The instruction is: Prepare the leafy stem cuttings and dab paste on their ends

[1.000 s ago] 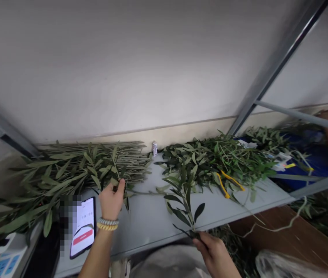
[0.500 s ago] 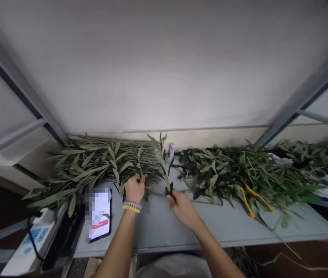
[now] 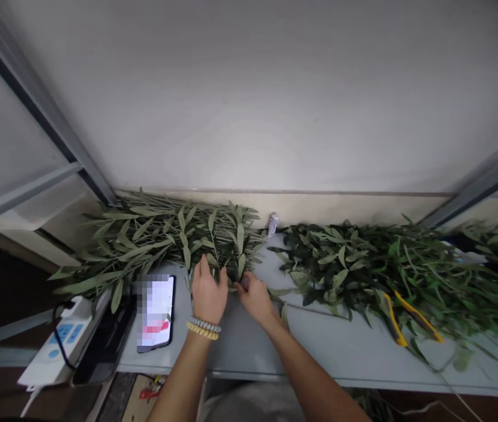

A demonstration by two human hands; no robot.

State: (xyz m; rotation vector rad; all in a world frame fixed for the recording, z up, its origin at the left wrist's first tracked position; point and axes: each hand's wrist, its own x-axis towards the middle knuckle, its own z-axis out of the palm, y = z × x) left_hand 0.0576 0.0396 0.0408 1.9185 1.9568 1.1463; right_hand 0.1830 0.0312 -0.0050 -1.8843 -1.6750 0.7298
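My left hand (image 3: 209, 293) rests at the front edge of the left pile of leafy stems (image 3: 152, 234), its fingers apart around the lower leaves. Just right of it, my right hand (image 3: 253, 296) has its fingers pinched on the lower end of a leafy sprig (image 3: 240, 240), which lies upright against the right side of that pile. A second heap of green sprigs (image 3: 341, 252) spreads over the right half of the grey shelf (image 3: 249, 346).
Yellow-handled pliers (image 3: 394, 319) lie at the right front. A phone (image 3: 156, 313) with a lit screen is at the left, beside a dark tray (image 3: 103, 346) and a white power strip (image 3: 55, 349). A small can (image 3: 272, 224) stands near the wall.
My right hand has moved left with the sprig, laying it against the left pile. My left hand's fingers have opened. The view has shifted slightly.
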